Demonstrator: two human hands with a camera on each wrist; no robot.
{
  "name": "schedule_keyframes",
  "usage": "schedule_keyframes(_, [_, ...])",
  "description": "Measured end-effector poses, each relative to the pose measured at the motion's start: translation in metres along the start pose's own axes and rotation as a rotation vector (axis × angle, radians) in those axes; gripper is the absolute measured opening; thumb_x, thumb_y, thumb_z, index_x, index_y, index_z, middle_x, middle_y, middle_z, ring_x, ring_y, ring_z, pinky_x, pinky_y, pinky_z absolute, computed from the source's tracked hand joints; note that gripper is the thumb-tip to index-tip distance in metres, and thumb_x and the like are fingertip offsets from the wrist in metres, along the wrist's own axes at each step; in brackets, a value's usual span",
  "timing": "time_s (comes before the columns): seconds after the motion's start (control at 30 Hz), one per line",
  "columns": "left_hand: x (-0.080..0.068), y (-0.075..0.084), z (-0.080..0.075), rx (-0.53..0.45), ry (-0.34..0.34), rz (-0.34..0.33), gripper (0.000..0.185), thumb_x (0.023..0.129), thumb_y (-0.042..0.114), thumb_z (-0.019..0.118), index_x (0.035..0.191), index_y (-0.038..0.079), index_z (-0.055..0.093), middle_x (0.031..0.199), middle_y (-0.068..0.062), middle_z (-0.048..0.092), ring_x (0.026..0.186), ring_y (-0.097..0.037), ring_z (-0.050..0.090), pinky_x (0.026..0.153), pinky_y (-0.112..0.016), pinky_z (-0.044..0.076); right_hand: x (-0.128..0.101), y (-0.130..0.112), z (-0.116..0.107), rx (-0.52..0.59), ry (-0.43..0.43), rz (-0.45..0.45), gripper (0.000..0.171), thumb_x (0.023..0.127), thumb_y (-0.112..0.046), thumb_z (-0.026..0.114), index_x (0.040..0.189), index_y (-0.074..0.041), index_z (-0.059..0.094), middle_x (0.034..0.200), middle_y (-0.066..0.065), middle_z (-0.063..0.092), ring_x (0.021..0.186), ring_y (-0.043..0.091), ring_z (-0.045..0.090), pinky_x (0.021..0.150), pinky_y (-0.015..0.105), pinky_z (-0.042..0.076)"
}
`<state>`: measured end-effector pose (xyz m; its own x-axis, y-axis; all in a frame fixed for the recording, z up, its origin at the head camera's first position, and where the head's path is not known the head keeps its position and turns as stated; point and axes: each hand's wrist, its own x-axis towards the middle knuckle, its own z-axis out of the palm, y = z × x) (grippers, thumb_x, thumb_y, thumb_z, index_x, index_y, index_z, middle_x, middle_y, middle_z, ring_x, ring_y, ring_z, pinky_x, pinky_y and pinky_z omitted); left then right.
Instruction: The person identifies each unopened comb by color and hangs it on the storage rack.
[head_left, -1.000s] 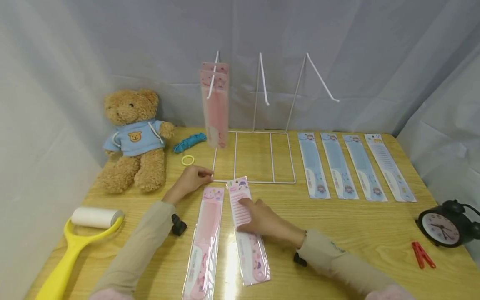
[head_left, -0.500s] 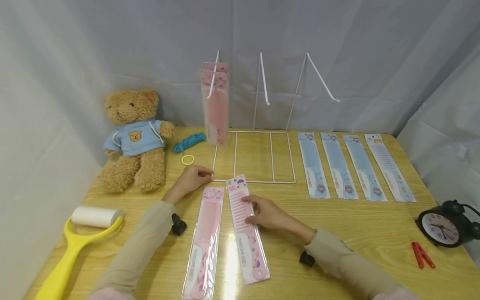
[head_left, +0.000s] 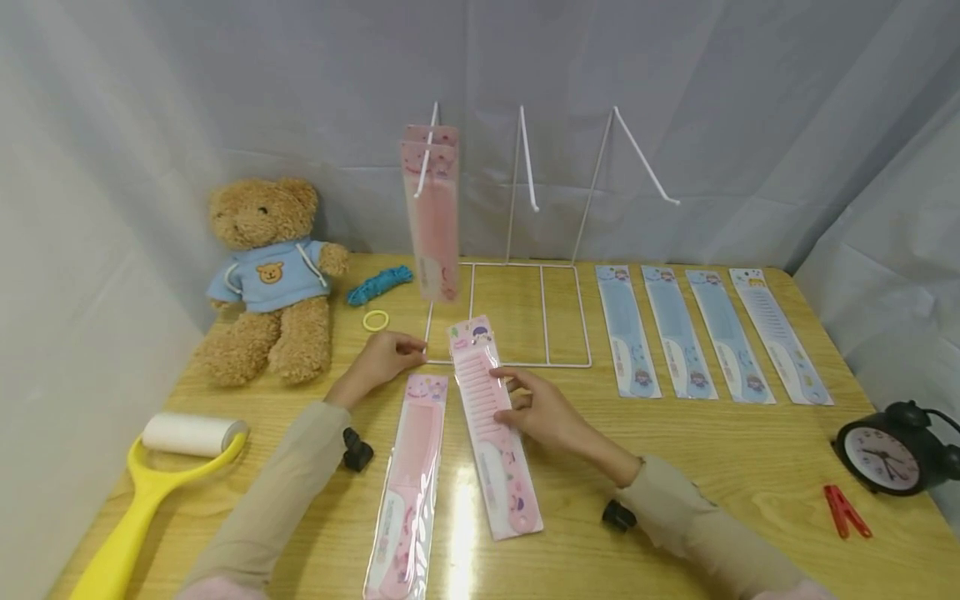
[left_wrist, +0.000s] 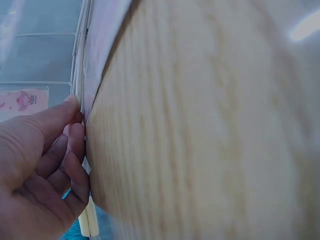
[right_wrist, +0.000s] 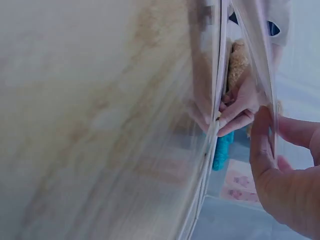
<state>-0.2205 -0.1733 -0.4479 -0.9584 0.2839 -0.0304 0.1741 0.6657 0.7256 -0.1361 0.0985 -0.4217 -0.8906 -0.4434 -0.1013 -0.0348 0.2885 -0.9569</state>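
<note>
My right hand (head_left: 543, 412) pinches the right edge of a pink wide-toothed comb in a clear packet (head_left: 495, 467). In the right wrist view that packet (right_wrist: 257, 45) stands edge-on between thumb and fingers, raised off the table. My left hand (head_left: 384, 358) pinches the front left corner of a white wire display rack (head_left: 510, 364); in the left wrist view, thumb and fingertips meet at its wire (left_wrist: 78, 65). Two pink packaged combs (head_left: 433, 217) hang from the rack's left hook. Another pink packaged comb (head_left: 408, 492) lies on the table between my forearms.
Several packaged combs (head_left: 630, 333), mostly blue, lie in a row on the right. A teddy bear (head_left: 270, 275), blue cord (head_left: 379, 285) and yellow ring (head_left: 376, 321) are left of the rack. A lint roller (head_left: 142, 492) lies front left; an alarm clock (head_left: 877, 454) and red clip (head_left: 846, 510) are right.
My right hand has shifted its grip to the packet's right edge and lifted the comb, moving it away from me toward the rack. The hanging combs sway slightly. The left hand stays put.
</note>
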Motion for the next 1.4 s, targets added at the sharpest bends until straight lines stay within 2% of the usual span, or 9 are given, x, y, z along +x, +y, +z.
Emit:
schedule_keyframes(0.2, [0.0,0.001,-0.002,-0.005,-0.008,-0.006,0.025,0.089,0.011,0.067,0.108,-0.006,0.068,0.105,-0.022,0.068,0.098,-0.032,0.064,0.088,-0.043,0.05,0.004,-0.012,-0.003,0.036,0.073,-0.113,0.058,0.079,0.013,0.066,0.133,0.001,0.047,0.111,0.023,0.051,0.075,0.016,0.062,0.067,0.027,0.056])
schedule_keyframes(0.43, [0.0,0.001,-0.001,0.008,0.005,-0.004,0.024,0.089,0.011,0.067,0.106,-0.006,0.069,0.104,-0.021,0.069,0.098,-0.033,0.064,0.088,-0.043,0.05,0.012,-0.031,-0.003,0.09,0.104,-0.259,0.058,0.081,0.011,0.065,0.134,0.003,0.044,0.112,0.025,0.053,0.082,0.022,0.062,0.072,0.029,0.057])
schedule_keyframes(0.93, [0.0,-0.001,-0.002,0.051,0.008,0.043,0.022,0.088,0.01,0.068,0.101,-0.007,0.07,0.096,-0.021,0.07,0.09,-0.031,0.066,0.081,-0.04,0.053,0.03,-0.065,0.003,0.067,0.124,-0.346,0.052,0.084,0.007,0.064,0.132,0.001,0.046,0.116,0.023,0.055,0.084,0.028,0.062,0.074,0.031,0.057])
schedule_keyframes(1.03, [0.001,-0.004,-0.001,0.037,0.001,0.067,0.021,0.088,0.011,0.068,0.099,-0.007,0.071,0.095,-0.02,0.071,0.089,-0.032,0.066,0.081,-0.042,0.053,0.031,-0.069,0.004,0.07,0.125,-0.375,0.05,0.084,0.007,0.064,0.131,0.002,0.047,0.116,0.023,0.055,0.084,0.028,0.063,0.075,0.032,0.057])
schedule_keyframes(1.13, [0.004,-0.013,0.0,0.012,0.01,0.148,0.02,0.087,0.015,0.068,0.092,-0.004,0.073,0.088,-0.017,0.072,0.081,-0.026,0.066,0.075,-0.04,0.053,0.032,-0.074,0.005,0.067,0.133,-0.409,0.05,0.085,0.007,0.064,0.131,0.002,0.047,0.114,0.024,0.056,0.082,0.029,0.063,0.072,0.032,0.057])
schedule_keyframes(1.17, [0.009,-0.025,0.003,-0.012,0.027,0.202,0.021,0.087,0.02,0.07,0.09,-0.001,0.074,0.085,-0.012,0.072,0.078,-0.02,0.066,0.072,-0.035,0.053,0.032,-0.076,0.005,0.067,0.136,-0.423,0.049,0.085,0.006,0.064,0.131,0.002,0.047,0.114,0.024,0.056,0.082,0.029,0.063,0.072,0.032,0.057])
schedule_keyframes(1.23, [0.011,-0.029,0.003,-0.023,0.041,0.248,0.02,0.085,0.021,0.07,0.085,0.001,0.074,0.077,-0.007,0.071,0.07,-0.014,0.061,0.065,-0.031,0.051,0.033,-0.08,0.006,0.07,0.143,-0.453,0.049,0.085,0.007,0.065,0.13,0.003,0.047,0.112,0.024,0.056,0.081,0.029,0.063,0.07,0.032,0.057])
schedule_keyframes(1.37, [0.009,-0.027,0.003,-0.028,0.059,0.258,0.013,0.083,0.011,0.069,0.078,0.0,0.071,0.065,-0.002,0.061,0.06,-0.011,0.048,0.056,-0.025,0.041,0.037,-0.086,0.006,0.1,0.154,-0.503,0.049,0.084,0.008,0.064,0.129,0.005,0.047,0.111,0.025,0.056,0.08,0.028,0.062,0.069,0.034,0.057])
schedule_keyframes(1.4, [0.005,-0.016,0.001,-0.01,0.051,0.221,0.01,0.082,0.005,0.068,0.077,-0.003,0.069,0.064,-0.003,0.059,0.06,-0.012,0.046,0.056,-0.027,0.04,0.038,-0.087,0.006,0.111,0.157,-0.508,0.049,0.084,0.009,0.064,0.129,0.005,0.047,0.111,0.025,0.055,0.079,0.028,0.062,0.069,0.034,0.057])
